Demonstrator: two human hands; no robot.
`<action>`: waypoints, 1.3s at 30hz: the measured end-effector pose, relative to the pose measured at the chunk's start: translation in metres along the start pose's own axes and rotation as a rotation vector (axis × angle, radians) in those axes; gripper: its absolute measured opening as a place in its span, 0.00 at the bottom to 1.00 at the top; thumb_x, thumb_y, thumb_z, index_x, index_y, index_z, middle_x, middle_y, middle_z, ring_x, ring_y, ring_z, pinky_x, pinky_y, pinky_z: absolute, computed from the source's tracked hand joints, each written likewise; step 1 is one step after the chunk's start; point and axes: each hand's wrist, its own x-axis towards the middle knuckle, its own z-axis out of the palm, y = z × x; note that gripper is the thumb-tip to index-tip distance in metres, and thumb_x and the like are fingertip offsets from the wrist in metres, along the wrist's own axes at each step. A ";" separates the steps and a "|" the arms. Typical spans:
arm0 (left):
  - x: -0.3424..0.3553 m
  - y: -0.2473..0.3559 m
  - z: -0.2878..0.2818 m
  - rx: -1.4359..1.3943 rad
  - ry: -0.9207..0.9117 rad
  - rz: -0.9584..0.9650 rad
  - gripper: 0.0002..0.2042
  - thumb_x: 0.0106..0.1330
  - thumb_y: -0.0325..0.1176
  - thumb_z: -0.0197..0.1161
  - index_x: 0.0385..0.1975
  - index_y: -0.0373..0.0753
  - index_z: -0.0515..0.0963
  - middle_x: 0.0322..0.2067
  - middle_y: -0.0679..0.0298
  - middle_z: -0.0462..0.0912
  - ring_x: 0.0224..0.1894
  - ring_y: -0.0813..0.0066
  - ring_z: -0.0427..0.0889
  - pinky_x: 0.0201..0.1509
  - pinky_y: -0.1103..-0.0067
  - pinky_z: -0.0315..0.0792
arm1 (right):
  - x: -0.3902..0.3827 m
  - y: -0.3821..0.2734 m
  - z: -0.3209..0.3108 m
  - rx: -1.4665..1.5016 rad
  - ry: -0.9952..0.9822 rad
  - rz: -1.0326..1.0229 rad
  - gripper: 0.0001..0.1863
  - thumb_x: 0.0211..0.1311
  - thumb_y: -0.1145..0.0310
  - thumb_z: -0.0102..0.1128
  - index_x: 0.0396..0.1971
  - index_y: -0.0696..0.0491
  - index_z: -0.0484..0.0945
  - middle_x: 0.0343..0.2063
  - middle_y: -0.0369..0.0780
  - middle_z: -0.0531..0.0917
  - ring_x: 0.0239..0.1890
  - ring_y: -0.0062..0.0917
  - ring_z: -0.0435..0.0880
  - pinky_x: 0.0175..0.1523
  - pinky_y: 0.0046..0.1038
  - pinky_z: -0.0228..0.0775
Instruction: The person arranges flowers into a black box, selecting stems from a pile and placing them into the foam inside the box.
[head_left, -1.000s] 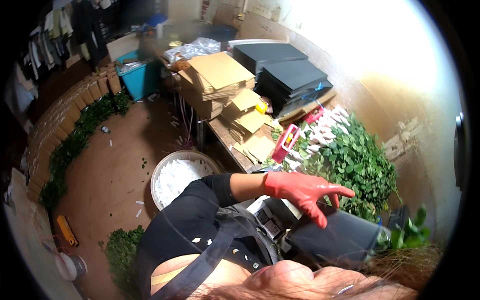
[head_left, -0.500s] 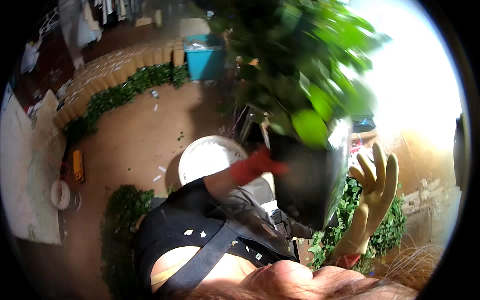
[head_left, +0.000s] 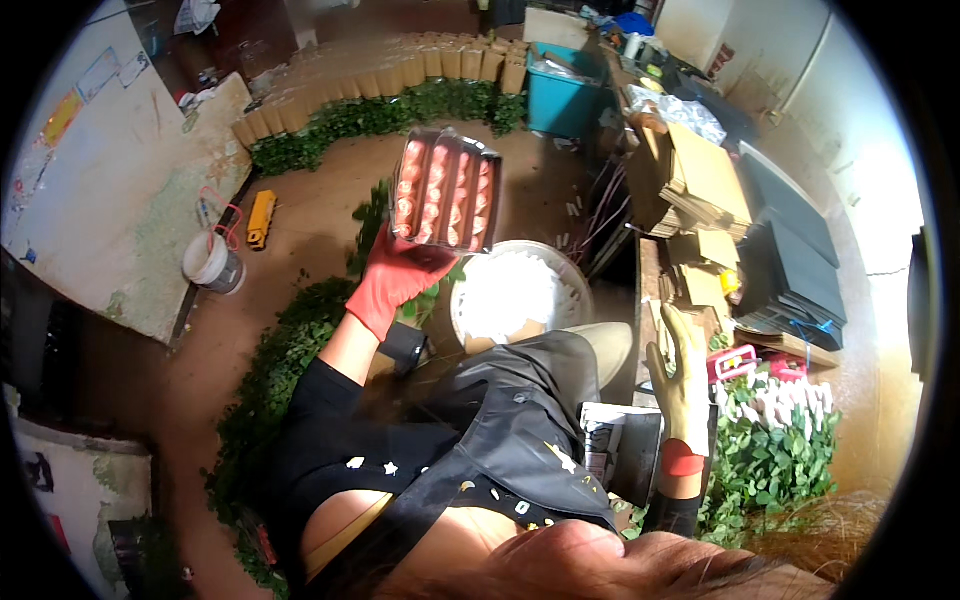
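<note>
My left hand (head_left: 400,280), in a red glove, grips a bunch of roses (head_left: 440,195) in a dark wrap, raised in front of me. Its pink-coral heads face up in neat rows, with dark strips between them. Green leaves show beside and below the glove; most of the stems are hidden. To the right, my right hand (head_left: 682,375) wears a cream rubber glove with a red cuff. Its fingers are stretched out with nothing in them, close to the edge of the workbench (head_left: 650,290).
A round tub (head_left: 458,310) of small white pieces stands before my knees. Brown-wrapped leafy bundles (head_left: 440,70) line the back, near a teal bin (head_left: 565,105). Cardboard sheets (head_left: 705,175) and dark folded sheets (head_left: 790,280) are stacked right. Leafy bunches (head_left: 780,460) stand nearby; a bucket (head_left: 212,265) sits left.
The bunch has swung from upper right to left of centre and turned over, so rose heads show instead of leaves. My right hand stays open, its fingers now closer together. The view has shifted.
</note>
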 end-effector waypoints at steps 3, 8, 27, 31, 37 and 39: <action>-0.037 0.015 -0.067 -0.073 0.254 0.111 0.32 0.72 0.52 0.60 0.64 0.31 0.72 0.51 0.49 0.80 0.51 0.53 0.80 0.71 0.49 0.73 | -0.021 0.019 0.020 0.032 -0.054 0.058 0.33 0.62 0.79 0.71 0.68 0.52 0.75 0.63 0.49 0.80 0.65 0.44 0.80 0.67 0.39 0.74; -0.070 0.010 -0.082 -0.159 0.231 0.025 0.30 0.74 0.53 0.58 0.67 0.35 0.72 0.57 0.51 0.80 0.59 0.52 0.78 0.73 0.50 0.70 | -0.045 0.035 0.043 0.083 -0.162 0.140 0.33 0.59 0.78 0.72 0.67 0.53 0.75 0.59 0.55 0.82 0.59 0.51 0.83 0.65 0.41 0.76; -0.028 -0.031 0.023 -0.894 0.098 -0.103 0.28 0.83 0.49 0.43 0.76 0.40 0.63 0.73 0.57 0.70 0.70 0.59 0.74 0.73 0.60 0.71 | -0.051 0.031 0.040 0.038 -0.356 0.215 0.25 0.64 0.74 0.68 0.63 0.55 0.78 0.55 0.56 0.83 0.56 0.51 0.83 0.62 0.43 0.75; -0.049 -0.002 -0.070 0.261 0.315 0.117 0.29 0.80 0.53 0.52 0.72 0.40 0.69 0.65 0.56 0.79 0.62 0.65 0.81 0.64 0.65 0.78 | -0.052 0.026 0.040 -0.040 -0.446 0.287 0.25 0.66 0.76 0.65 0.64 0.54 0.77 0.54 0.53 0.85 0.54 0.49 0.85 0.60 0.41 0.76; -0.121 0.017 -0.120 0.610 0.831 0.331 0.30 0.73 0.50 0.67 0.69 0.40 0.74 0.64 0.62 0.81 0.65 0.63 0.78 0.70 0.63 0.71 | -0.057 0.029 0.042 -0.107 -0.462 0.239 0.24 0.67 0.70 0.65 0.63 0.54 0.79 0.49 0.55 0.86 0.47 0.49 0.87 0.54 0.42 0.78; -0.176 0.047 -0.167 0.544 0.865 0.379 0.30 0.72 0.47 0.69 0.68 0.37 0.73 0.63 0.60 0.81 0.65 0.62 0.78 0.71 0.63 0.71 | -0.049 0.023 0.045 -0.082 -0.540 0.342 0.24 0.68 0.72 0.65 0.63 0.55 0.79 0.55 0.53 0.85 0.56 0.47 0.85 0.61 0.38 0.76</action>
